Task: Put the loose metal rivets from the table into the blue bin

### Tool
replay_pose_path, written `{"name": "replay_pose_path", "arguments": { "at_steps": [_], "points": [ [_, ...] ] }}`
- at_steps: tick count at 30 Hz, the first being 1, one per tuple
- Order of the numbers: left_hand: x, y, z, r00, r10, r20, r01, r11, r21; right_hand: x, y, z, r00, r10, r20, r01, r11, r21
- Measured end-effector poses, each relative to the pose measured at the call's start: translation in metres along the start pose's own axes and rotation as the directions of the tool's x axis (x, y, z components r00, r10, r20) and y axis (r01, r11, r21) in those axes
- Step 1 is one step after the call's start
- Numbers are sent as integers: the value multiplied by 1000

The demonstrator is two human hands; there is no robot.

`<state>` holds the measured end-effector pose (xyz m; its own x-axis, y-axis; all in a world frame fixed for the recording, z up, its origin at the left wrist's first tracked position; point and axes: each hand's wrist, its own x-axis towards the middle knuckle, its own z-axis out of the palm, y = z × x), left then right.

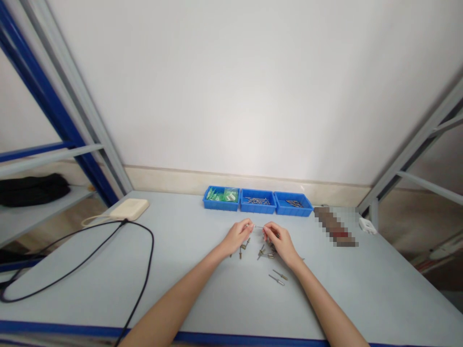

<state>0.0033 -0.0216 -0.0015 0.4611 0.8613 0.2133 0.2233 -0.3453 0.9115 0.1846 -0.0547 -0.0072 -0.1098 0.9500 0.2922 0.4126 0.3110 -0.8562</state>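
A thin metal pin point(258, 226) spans the gap between my two hands, just above the table. My left hand point(238, 236) pinches its left end, thumb and fingers pressed together. At the right end, my right hand point(280, 241) closes its fingertips on it. Several loose metal pins with thicker sleeves lie around and below the hands, some silver and some brassy. One brassy pin point(240, 253) lies by my left hand. A silver sleeved pin point(277, 279) rests nearer the front edge. The pile under my right hand is partly hidden.
Three blue bins stand along the back wall: one with green packets point(222, 194), one with many silver pins point(257, 200), one with a few darker pins point(294, 203). A white box point(129, 209) and black cable point(149, 260) lie left. A blurred-out object point(334, 229) lies right.
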Motion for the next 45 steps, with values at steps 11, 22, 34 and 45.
{"name": "replay_pose_path", "arguments": {
  "at_steps": [11,22,34,45],
  "points": [
    [0,4,-3,998,5,60,-7,1000,27,-3,-11,0,998,-28,51,26,999,43],
    [0,4,-1,996,-9,89,12,999,-37,-3,-13,-4,994,-41,102,39,999,24],
    [-2,6,-1,996,15,90,-9,998,-63,-2,-14,-4,996,-53,70,50,998,48],
    [-1,3,2,998,-17,68,21,998,-54,-2,-11,-2,996,-45,72,44,999,22]
  ]
}}
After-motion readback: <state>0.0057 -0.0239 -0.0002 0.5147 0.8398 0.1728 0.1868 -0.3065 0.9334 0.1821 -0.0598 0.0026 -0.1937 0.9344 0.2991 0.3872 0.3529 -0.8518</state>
